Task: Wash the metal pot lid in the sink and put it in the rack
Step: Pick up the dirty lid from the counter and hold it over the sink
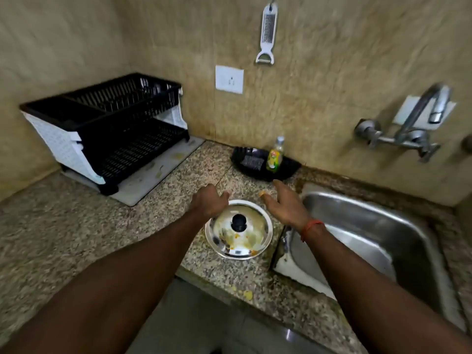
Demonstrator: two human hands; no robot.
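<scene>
A round metal pot lid (240, 241) with a black knob lies on the granite counter (76, 226), smeared with yellowish food residue. My left hand (210, 200) hovers over its upper left rim, fingers loosely curled and holding nothing. My right hand (286, 203) is held just right of the lid with fingers extended and thumb toward the rim, holding nothing. The steel sink (383, 226) lies to the right. A black and white two-tier dish rack (109, 129) stands at the back left.
A wall tap (419, 118) hangs above the sink. A black tray (288, 167) with a scrub pad (251, 160) and a dish soap bottle (275, 155) sits behind the lid. A grater (267, 34) hangs on the wall. The counter's front edge is near.
</scene>
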